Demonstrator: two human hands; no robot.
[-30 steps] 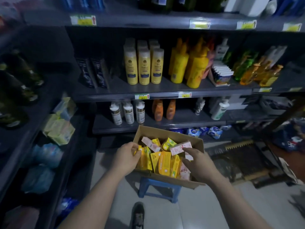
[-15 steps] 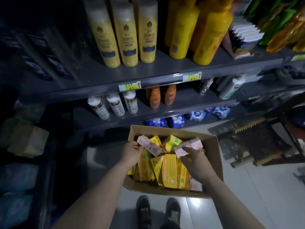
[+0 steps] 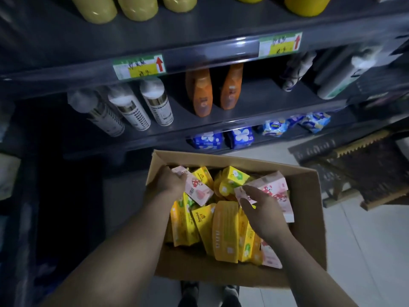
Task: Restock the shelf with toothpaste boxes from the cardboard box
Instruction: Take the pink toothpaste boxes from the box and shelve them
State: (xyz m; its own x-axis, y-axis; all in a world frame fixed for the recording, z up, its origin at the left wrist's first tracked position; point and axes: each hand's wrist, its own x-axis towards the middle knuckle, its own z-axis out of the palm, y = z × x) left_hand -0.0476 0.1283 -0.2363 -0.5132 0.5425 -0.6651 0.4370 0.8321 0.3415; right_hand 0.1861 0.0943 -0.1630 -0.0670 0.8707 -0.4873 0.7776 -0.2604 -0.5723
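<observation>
Cardboard box point(image 3: 309, 209): open, on the floor-side of the shelving, filled with toothpaste boxes, mostly yellow point(image 3: 225, 231), standing on end or leaning; a few pink ones lie among and on top of them
Left hand point(image 3: 168, 182): inside the box at its far left corner, fingers closed round the end of a pink toothpaste box point(image 3: 197, 189) that tilts over the yellow ones
Right hand point(image 3: 261, 211): inside the box, right of centre, thumb and fingers closed on a second pink toothpaste box point(image 3: 270, 187) lying across the pile; the hands are apart
Shelf point(image 3: 243, 120): dark; white spray cans point(image 3: 135, 111) at left, two orange bottles point(image 3: 212, 91) at centre, pale bottles at right
Shelf above: yellow bottles point(image 3: 137, 7), two price labels point(image 3: 139, 67) on its edge
Lowest level: blue packets point(image 3: 239, 138)
Shoes point(image 3: 210, 295): below the box, near edge of view
</observation>
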